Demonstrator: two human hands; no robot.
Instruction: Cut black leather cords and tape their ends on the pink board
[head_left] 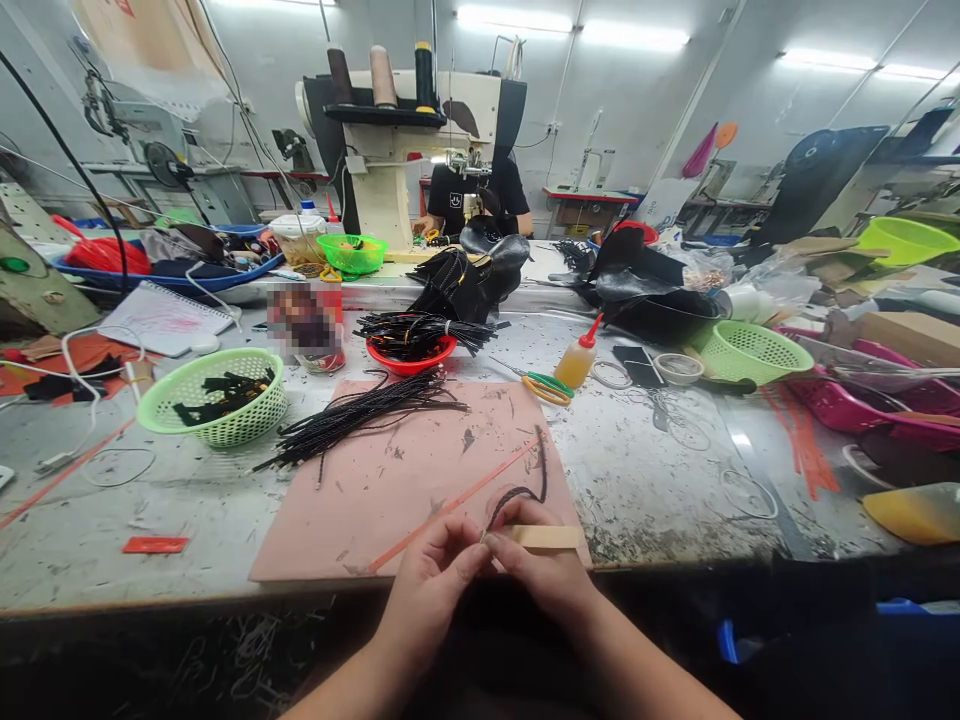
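My left hand (441, 562) and my right hand (541, 568) meet above the near edge of a pink board (420, 480). Their fingertips pinch the end of a dark braided cord (517, 492), which curves up and away over the board. A flat beige strip (551, 537) sticks out to the right from between my right fingers. What exactly lies between the fingertips is hidden. An orange-red strip (450, 505) runs slantwise across the board beyond my hands. At the board's far left rests a bundle of black braided cords (367, 415).
Around the board stand a light green basket (259, 410) with black pieces, a red bowl (409, 365) heaped with cords, scissors (546, 390) and a glue bottle (576, 360). Right of them are a phone (637, 366) and a magenta basket (832, 400). A person (480, 200) sits behind the sewing machine.
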